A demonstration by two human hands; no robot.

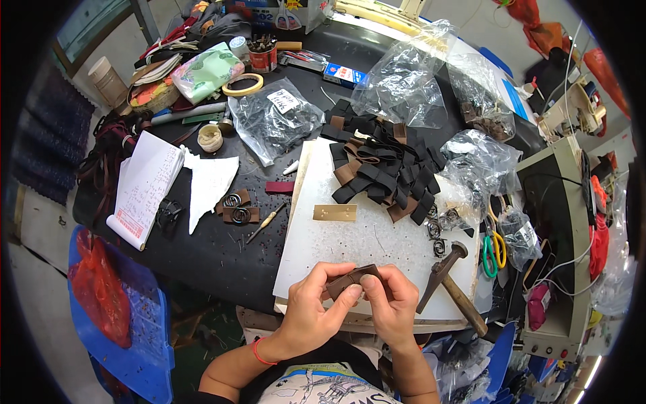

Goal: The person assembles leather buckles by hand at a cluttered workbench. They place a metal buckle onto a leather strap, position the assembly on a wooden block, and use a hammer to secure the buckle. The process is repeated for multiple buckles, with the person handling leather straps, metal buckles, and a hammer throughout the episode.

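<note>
Between my two hands is a folded brown strap piece (350, 279), held just over the near edge of the white work board (309, 249). My left hand (313, 306) pinches its left end with thumb and fingers. At the other end, my right hand (390, 303) grips it, thumb pressed on top. A tan strip with small holes (335, 213) lies flat on the board beyond my hands. Farther back is a heap of black and brown strap loops (383, 165). To the right rests a hammer (464, 306), its head toward the board's middle.
Right of the hammer are green- and yellow-handled scissors (494, 252) and black ring-shaped parts (439, 232). On the left lie an awl (269, 223), a written notepad (145, 188) and a bag with dark contents (279, 118). A blue chair (151, 323) stands at lower left.
</note>
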